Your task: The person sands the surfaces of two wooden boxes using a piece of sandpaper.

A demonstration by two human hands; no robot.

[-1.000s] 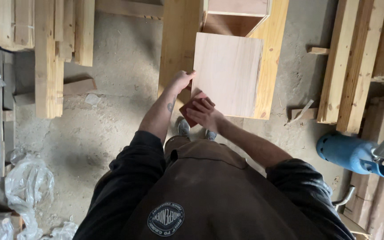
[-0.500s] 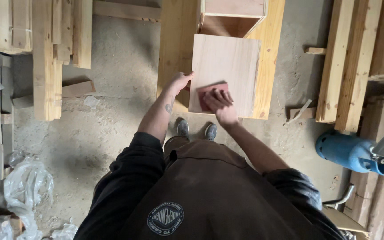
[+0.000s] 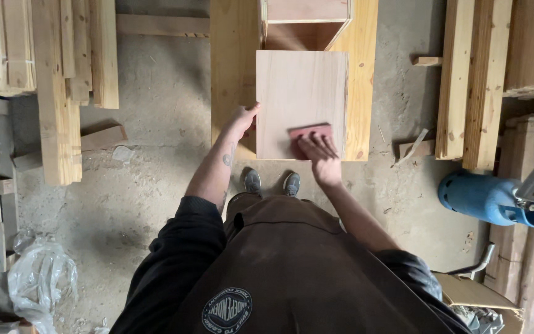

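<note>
A pale square wooden panel [image 3: 301, 93] lies on a longer yellowish board [image 3: 233, 55]. My left hand [image 3: 242, 120] grips the panel's left edge near the bottom. My right hand [image 3: 319, 154] presses flat on a reddish sanding block [image 3: 310, 131] at the panel's lower right corner. Behind the panel stands an open wooden box [image 3: 304, 25]. My shoes [image 3: 271, 182] show on the concrete floor just below the board.
Stacks of timber planks [image 3: 63, 74] lie on the left, and more boards [image 3: 471, 80] on the right. A blue cylinder-shaped machine [image 3: 486, 198] sits at the right. Crumpled clear plastic [image 3: 38, 278] lies at lower left. Small offcuts [image 3: 415, 145] scatter on the floor.
My right hand has slid the sanding block from the panel's lower left across to its lower right. The left hand stays on the panel's left edge.
</note>
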